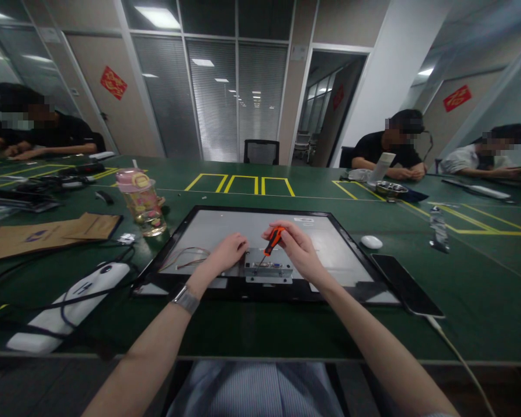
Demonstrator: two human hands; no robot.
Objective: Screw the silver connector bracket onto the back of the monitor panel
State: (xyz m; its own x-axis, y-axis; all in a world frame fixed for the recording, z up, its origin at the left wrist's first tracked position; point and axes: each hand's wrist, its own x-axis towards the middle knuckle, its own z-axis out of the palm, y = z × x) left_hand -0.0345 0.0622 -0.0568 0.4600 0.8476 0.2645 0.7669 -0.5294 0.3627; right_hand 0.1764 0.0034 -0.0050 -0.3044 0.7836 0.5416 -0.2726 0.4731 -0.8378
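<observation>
Near the front edge of a flat panel (351,255) on the green table (260,336), here's the action: the right hand (298,248) has its fingers clamped on an orange-and-black screwdriver (274,240), shaft slanting down and leftward to a metal bracket (269,275). And the left hand (234,250) is right there, fingers curled at the bracket's left end; whether they pinch anything, I can't tell.

So where do we stand? The bracket sits on the panel, a row of sockets (272,265) showing along it, and the screwdriver work looks under way rather than finished. Is the tip on a screw? Too small to call, and so is any count of screws fastened or left. Over to the left, thin wires (186,251) lie loose across the panel, one end apparently free, so that connection looks undone.
</observation>
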